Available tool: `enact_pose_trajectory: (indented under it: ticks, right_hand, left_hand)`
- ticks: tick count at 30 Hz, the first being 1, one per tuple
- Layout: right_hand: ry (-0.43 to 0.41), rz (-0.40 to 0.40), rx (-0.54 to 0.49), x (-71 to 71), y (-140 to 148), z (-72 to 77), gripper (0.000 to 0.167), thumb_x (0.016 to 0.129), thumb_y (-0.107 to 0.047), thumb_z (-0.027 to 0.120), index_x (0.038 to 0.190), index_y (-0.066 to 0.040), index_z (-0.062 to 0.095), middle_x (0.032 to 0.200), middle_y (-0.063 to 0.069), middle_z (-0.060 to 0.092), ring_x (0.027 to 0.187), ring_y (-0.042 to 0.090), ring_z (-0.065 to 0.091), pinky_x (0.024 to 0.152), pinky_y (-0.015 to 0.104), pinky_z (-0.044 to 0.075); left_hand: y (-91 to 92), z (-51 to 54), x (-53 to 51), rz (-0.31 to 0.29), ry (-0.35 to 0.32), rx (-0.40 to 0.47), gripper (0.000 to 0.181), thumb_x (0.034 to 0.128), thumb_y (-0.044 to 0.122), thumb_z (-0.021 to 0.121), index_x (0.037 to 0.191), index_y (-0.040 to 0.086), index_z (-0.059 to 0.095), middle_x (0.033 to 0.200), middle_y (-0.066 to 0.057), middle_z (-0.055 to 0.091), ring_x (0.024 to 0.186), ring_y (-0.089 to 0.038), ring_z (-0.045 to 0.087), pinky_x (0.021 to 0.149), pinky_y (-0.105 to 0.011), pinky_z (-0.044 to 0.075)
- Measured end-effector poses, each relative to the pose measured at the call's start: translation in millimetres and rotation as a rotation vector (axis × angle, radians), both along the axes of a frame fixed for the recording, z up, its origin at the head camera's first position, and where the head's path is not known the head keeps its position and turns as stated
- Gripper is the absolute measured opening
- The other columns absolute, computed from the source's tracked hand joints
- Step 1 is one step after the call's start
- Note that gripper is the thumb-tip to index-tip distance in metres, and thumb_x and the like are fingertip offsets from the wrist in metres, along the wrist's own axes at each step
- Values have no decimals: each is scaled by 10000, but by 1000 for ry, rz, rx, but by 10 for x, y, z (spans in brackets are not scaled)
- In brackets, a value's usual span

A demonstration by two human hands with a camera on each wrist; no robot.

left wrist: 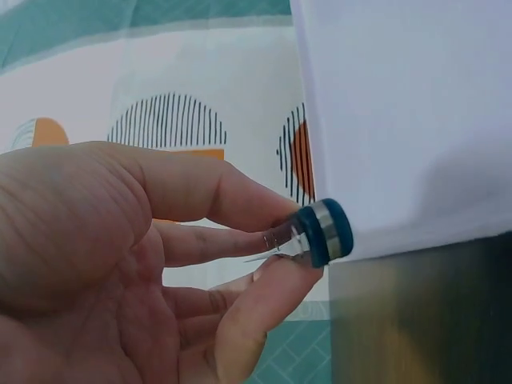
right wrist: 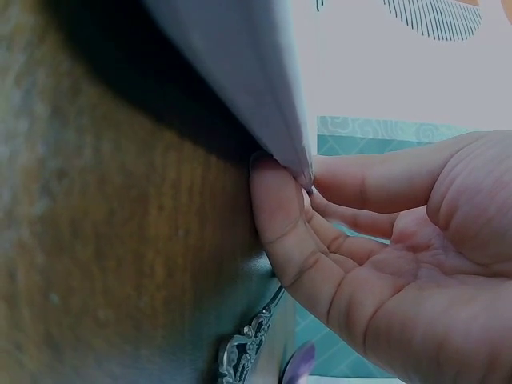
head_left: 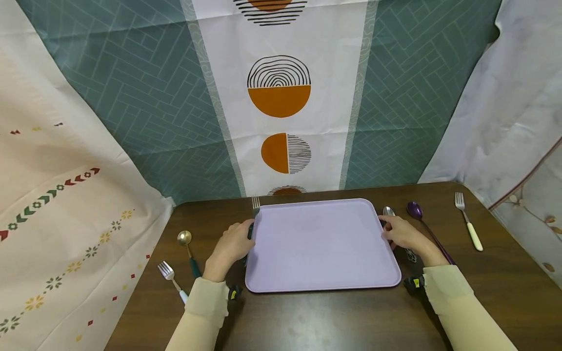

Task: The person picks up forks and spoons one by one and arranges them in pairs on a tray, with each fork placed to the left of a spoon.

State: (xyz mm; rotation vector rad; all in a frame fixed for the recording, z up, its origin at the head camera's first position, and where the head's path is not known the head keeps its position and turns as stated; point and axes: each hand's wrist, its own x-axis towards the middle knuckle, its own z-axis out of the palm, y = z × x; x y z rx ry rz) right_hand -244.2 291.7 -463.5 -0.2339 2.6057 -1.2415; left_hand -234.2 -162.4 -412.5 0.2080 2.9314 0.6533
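Note:
A pale lilac rectangular tray lies in the middle of the table. My left hand is at its left edge and pinches a fork by its dark teal handle; the fork's tines point toward the back. Close up in the left wrist view, the teal handle end with its silver band sits between finger and thumb, beside the tray edge. At the tray's right edge my right hand grips the rim, thumb and finger on either side of it in the right wrist view. A silver spoon with an ornate handle lies partly hidden under that hand.
Left on the table lie a gold spoon with a green handle and a fork with a pale handle. To the right lie a purple spoon and a cream-handled fork. Patterned cloths hang around.

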Motion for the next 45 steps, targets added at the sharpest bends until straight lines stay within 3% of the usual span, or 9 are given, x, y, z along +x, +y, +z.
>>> enact_pose_trajectory:
  ticks: [13,22,29,34,40,45]
  right_hand:
    - [-5,-3,-4,14,33,15,626,920,106,575,1468,238,302,910,183,542,720,227,631,600,407,618]
    - [-2,-3,-12,-11,7,26,617,919,112,555,1464,244,299,914,186,537,753,236,642,606,411,617]
    - [-4,-2,-23,-1,0,51,612,924,121,559,1463,245,297,915,202,541,756,250,649,601,414,619]
    - [-2,0,-23,1,2,46,616,922,120,558,1464,247,296,914,196,539,753,245,645,595,399,617]
    - [7,2,-20,12,-7,32,620,909,125,569,1456,249,306,897,184,542,727,228,615,591,410,613]
    - [7,-3,-8,20,-15,34,615,915,125,579,1456,247,311,896,182,538,723,229,603,593,420,613]
  left_hand:
    - [233,8,-9,-25,36,-42,569,899,21,664,1457,-9,555,1316,-293,625,1083,-443,661,814,-554,588]
    - [297,-11,-13,-45,34,-45,549,890,-6,647,1433,-29,566,1283,-313,635,1089,-468,662,834,-564,588]
    - [310,-43,3,-59,18,-34,467,886,-52,592,1352,-35,614,1223,-298,663,948,-362,684,742,-529,605]
    - [341,-51,36,-66,-4,-29,348,885,-52,593,1229,-40,649,1065,-250,683,796,-305,635,634,-461,575]
    - [366,-107,90,-57,-64,-31,336,898,-49,594,1230,-50,646,989,-210,662,717,-288,601,547,-384,518]
    - [389,-111,134,-44,-79,-46,198,896,-60,584,1085,-53,645,887,-198,630,671,-293,610,492,-357,497]
